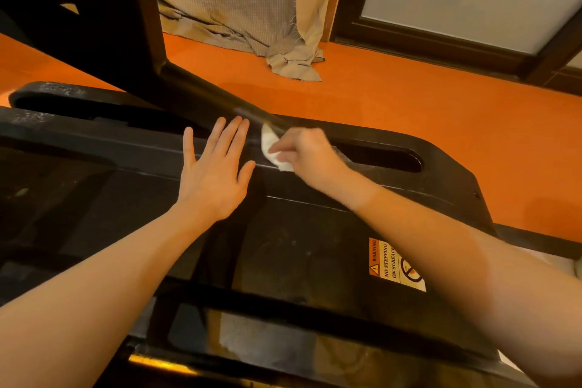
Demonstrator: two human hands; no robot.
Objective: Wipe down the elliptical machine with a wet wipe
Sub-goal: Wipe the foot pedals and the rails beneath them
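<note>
A: Where was the wet wipe (273, 148)?

B: Bunched in the right hand (310, 149), fingers pinching it, pressed where the slanted black bar (220, 94) meets the elliptical's base cover (315, 230). Likely so the rubbing reached the joint.

A: And the left hand (214, 167)?

B: Fingers spread and straight, palm down on the cover, just left of the wipe. Holding nothing. Probably bracing while leaning in.

A: Other notes?

B: Warning sticker (395, 264) on the cover, nearer the body than the wipe. Dust specks at the cover's far left; judged unwiped.
</note>
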